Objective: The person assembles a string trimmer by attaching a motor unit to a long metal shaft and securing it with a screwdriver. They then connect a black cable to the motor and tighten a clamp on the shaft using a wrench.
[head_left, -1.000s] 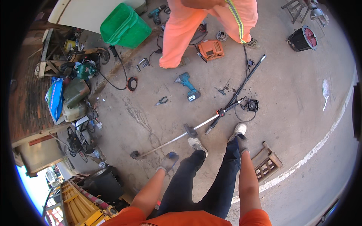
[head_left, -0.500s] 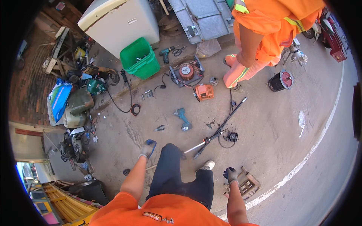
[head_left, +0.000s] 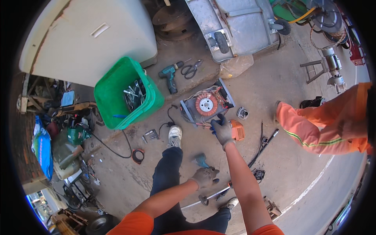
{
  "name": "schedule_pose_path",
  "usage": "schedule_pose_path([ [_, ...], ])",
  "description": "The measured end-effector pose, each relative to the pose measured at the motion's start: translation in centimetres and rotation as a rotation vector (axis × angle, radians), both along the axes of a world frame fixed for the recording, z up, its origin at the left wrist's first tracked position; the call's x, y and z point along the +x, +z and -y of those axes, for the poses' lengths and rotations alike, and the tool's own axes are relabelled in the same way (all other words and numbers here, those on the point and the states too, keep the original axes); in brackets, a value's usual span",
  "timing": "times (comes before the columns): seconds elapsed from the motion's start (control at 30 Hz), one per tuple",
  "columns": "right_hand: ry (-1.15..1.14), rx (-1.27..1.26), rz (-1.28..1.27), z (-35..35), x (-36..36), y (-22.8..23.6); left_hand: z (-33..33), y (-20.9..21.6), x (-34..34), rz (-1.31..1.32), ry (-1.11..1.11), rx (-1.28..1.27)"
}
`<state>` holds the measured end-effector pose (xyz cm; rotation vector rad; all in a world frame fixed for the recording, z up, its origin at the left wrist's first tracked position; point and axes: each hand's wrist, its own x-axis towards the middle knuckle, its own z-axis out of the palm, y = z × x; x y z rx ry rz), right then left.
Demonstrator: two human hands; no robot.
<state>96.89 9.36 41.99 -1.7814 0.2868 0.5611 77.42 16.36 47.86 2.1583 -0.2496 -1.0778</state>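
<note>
My left hand (head_left: 204,177), in a grey glove with dark fingertips, is over the pavement with its fingers loosely apart. It partly covers a teal cordless driver (head_left: 200,159), which appears to lie below it. Farther forward, my gloved right hand (head_left: 222,131) reaches out with fingers apart. It overlaps the edge of an orange slotted plastic housing (head_left: 237,131); contact is unclear. Just beyond those fingers sits an opened electrical device (head_left: 206,104) with a round copper-wound coil between metal side plates. A small round metal part (head_left: 242,113) lies to its right.
A green bucket (head_left: 156,102) holds hand tools. Beyond it lie a teal drill (head_left: 168,76) and scissors (head_left: 190,69). A long pole tool (head_left: 213,194) crosses the ground by my feet. A co-worker's orange-clad legs (head_left: 313,127) are at right. A white cabinet (head_left: 90,43) stands far left.
I have stepped forward, with one foot now near the copper-coil device. Both hands moved forward and inward, the right to the orange housing. The co-worker appears farther right in view.
</note>
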Motion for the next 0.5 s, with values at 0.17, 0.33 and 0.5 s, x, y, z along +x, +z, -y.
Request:
schedule_pose_path([
  [0.17,0.047,-0.389,0.207,-17.3,20.4,-13.4,-6.3,-1.8,7.7,-0.323,-0.539,0.106],
  [0.33,0.147,-0.639,0.063,-25.6,29.3,-17.0,-8.8,-4.3,5.8,0.225,-0.121,-0.104],
  [0.5,-0.008,-0.538,-0.043,-23.8,27.2,-17.4,-8.8,-4.5,6.8,0.096,0.154,-0.276],
])
